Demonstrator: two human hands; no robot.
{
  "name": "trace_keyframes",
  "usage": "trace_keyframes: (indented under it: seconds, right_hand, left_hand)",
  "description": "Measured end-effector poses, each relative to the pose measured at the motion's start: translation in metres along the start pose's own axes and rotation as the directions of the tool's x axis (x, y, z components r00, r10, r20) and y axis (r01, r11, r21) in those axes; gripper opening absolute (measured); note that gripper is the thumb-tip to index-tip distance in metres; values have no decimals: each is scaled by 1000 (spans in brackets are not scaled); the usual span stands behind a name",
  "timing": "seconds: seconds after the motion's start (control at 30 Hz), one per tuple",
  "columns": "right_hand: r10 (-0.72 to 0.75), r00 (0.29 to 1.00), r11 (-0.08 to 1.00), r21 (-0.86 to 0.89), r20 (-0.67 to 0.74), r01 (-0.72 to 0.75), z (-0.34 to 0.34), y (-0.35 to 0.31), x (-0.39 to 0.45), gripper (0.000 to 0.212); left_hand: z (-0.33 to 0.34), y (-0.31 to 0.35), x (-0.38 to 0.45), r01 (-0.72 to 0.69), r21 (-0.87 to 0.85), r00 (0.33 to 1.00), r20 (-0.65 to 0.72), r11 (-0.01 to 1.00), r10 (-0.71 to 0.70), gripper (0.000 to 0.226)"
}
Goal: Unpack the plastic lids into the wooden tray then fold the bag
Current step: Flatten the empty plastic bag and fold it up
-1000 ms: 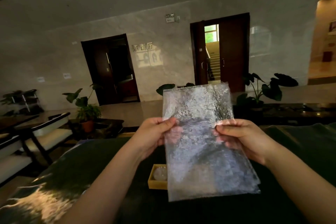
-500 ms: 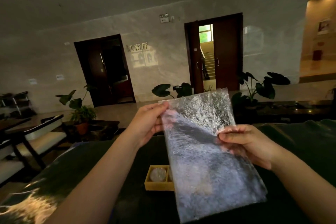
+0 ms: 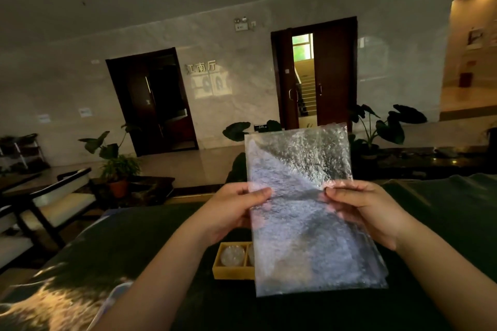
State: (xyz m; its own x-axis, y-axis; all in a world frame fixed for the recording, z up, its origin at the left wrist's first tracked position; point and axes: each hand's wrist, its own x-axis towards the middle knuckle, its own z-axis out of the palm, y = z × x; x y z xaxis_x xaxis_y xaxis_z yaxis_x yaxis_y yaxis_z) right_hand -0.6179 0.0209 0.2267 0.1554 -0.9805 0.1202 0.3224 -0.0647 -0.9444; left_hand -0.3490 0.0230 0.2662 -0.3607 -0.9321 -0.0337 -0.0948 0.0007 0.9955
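Note:
A flat, crinkled clear plastic bag (image 3: pixel 304 212) hangs upright in the air above the table. My left hand (image 3: pixel 234 209) pinches its left edge about halfway up. My right hand (image 3: pixel 365 207) pinches the right edge at the same height. Below the bag, a small wooden tray (image 3: pixel 228 271) with compartments stands on the dark table. A round clear plastic lid (image 3: pixel 232 255) lies in its left compartment. A second lid shows partly at the bag's edge. The tray's right part is hidden behind the bag.
The dark green table (image 3: pixel 134 250) spreads under both arms, with a bright glare patch at the front left. Chairs (image 3: pixel 53 196) stand at the left. Potted plants (image 3: pixel 118 166) and two dark doorways line the far wall.
My left hand slid down from the bag's top left corner to the middle of its left edge. The bag now hangs more upright and level between both hands.

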Motion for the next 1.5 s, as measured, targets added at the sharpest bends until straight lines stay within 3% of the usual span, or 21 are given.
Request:
trace_keyframes:
  seconds: [0.23,0.47,0.67,0.87,1.03,1.23,1.33,1.4,1.5]
  right_hand:
    - [98,982,991,75,161,-111,-5,-6,0,26]
    - [-14,1000,997,75,15,13,-7,-5,10,23]
    - [-50,998,998,43,25,49,-10,-10,12,25]
    - [-114,977,992,-29,179,121,-10,-12,5,29]
    - [-131,984,991,13,125,130,-5,-12,4,17]
    - [-124,983,991,65,133,116,-2,-6,4,26]
    - [-129,987,990,62,94,123,-4,-6,4,25]
    - [-116,988,991,78,102,109,-4,-8,3,15]
    - [-96,988,985,156,122,76,-3,-7,4,33]
  left_hand:
    - [-3,1,2,-88,17,984,-157,996,90,25]
    - [-11,-8,-1,-59,-52,998,-14,997,58,21]
    - [-17,-8,0,-92,-22,988,-129,996,88,19]
    - [-19,-10,0,-115,-219,983,-168,969,78,26]
    - [-17,-7,-4,-158,-311,974,-206,937,95,19]
    - [-13,-3,-6,-190,-414,976,-177,890,126,13]
    - [-14,-2,-8,-200,-342,975,-164,918,151,20]
    - [-15,-1,-8,-219,-163,964,-188,962,188,11]
    - [-15,-3,-5,-272,5,938,-220,962,267,16]
